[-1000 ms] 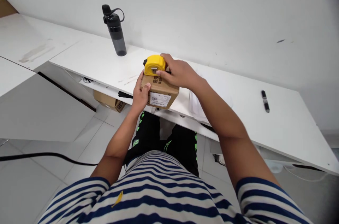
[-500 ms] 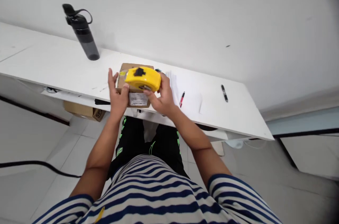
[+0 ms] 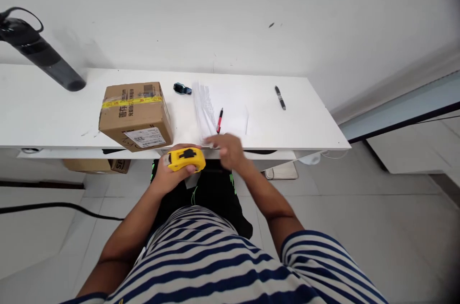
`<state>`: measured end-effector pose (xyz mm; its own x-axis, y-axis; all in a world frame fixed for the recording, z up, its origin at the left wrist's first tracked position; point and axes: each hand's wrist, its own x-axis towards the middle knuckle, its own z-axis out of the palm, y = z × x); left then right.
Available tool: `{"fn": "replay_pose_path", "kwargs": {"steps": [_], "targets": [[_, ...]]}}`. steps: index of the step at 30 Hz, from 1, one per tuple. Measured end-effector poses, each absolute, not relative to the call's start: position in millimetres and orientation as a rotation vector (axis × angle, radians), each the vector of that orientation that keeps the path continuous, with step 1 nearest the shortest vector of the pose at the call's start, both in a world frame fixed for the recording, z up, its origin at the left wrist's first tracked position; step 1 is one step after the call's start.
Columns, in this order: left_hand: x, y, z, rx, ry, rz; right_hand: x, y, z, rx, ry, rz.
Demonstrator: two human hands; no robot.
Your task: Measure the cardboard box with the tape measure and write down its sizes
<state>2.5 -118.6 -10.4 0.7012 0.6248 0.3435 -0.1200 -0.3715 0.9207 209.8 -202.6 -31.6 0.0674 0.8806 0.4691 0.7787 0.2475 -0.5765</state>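
My left hand point(image 3: 168, 174) is closed around a yellow tape measure point(image 3: 186, 159), held in front of the white desk's front edge point(image 3: 251, 143), above my lap. My right hand point(image 3: 227, 148) hovers just right of the tape measure at the desk edge, near a stack of white paper point(image 3: 223, 112); it is blurred by motion, fingers apparently loose and holding nothing I can see. A brown cardboard box point(image 3: 134, 114) with yellow tape and a shipping label sits on the desk, up and left of my hands, untouched.
A red pen point(image 3: 219, 120) lies on the paper and a black marker point(image 3: 280, 98) farther right. A small dark object point(image 3: 182, 88) sits behind the box. A black water bottle point(image 3: 39, 59) stands at far left. Another carton point(image 3: 97, 165) sits under the desk; a black cable point(image 3: 53, 206) crosses the floor.
The tape measure went from my right hand on top of the box to my left hand, lowered to my lap. Both hands left the box. My view swung right.
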Motion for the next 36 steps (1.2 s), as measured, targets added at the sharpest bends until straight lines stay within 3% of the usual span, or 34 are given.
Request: {"fn": "replay_pose_path", "kwargs": {"steps": [3,6,10,14,17,22,36], "targets": [[45,-104,-9,2.036,0.321,0.609,275,-181,-17,-2.153,-1.626,-0.002],[91,-93,-9,2.356,0.122,0.347,313,-155,-15,-2.378,-2.036,0.085],[108,-81,-16,2.485,0.187,0.168,330,-142,-25,-2.275,-2.279,-0.007],[82,-72,-23,2.453,0.321,0.127,325,-153,-31,-2.205,-1.661,0.031],[63,-71,-27,2.400,0.367,0.147,305,-160,-38,-1.898,-1.249,0.222],[51,-74,-43,2.423,0.341,0.182,275,-163,-51,-1.537,-1.188,0.671],[50,-74,-58,2.405,0.370,0.259,266,-163,-52,-1.776,-1.331,0.661]]}}
